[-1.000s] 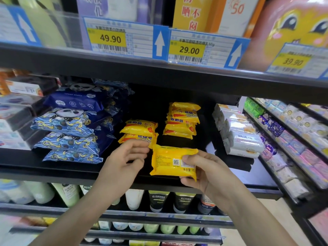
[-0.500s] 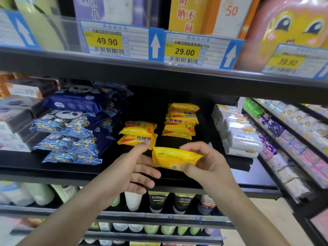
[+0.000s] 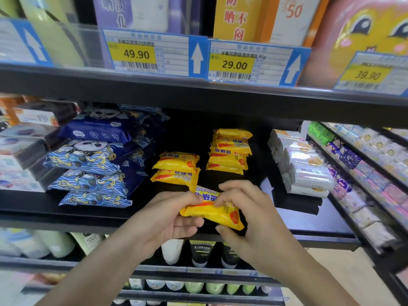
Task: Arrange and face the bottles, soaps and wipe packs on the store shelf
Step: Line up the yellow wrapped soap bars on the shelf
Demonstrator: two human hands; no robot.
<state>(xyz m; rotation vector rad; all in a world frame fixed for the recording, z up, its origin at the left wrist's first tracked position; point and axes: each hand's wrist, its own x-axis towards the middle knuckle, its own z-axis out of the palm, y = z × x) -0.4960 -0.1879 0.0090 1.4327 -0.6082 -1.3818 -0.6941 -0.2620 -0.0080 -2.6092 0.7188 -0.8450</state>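
A yellow soap pack (image 3: pixel 215 212) is held in front of the black shelf (image 3: pixel 66 215), label side up. My left hand (image 3: pixel 167 219) grips its left end from below and my right hand (image 3: pixel 245 208) pinches its top and right side. Behind it a short stack of two yellow soaps (image 3: pixel 176 168) lies on the shelf, and a taller stack of yellow soaps (image 3: pixel 229 151) stands further right. Blue panda wipe packs (image 3: pixel 88 164) are piled at the left.
White soap packs (image 3: pixel 304 171) are stacked at the right of the shelf. Boxed goods (image 3: pixel 24 149) sit far left. Tubes and bottles (image 3: pixel 198 252) fill the shelf below. Price tags (image 3: pixel 152 53) hang from the upper shelf. A side rack (image 3: pixel 362 164) holds small packets.
The soap pack has been turned over from its back, through its edge, to its printed front. My left hand moved in from beside the pack and now holds it too.
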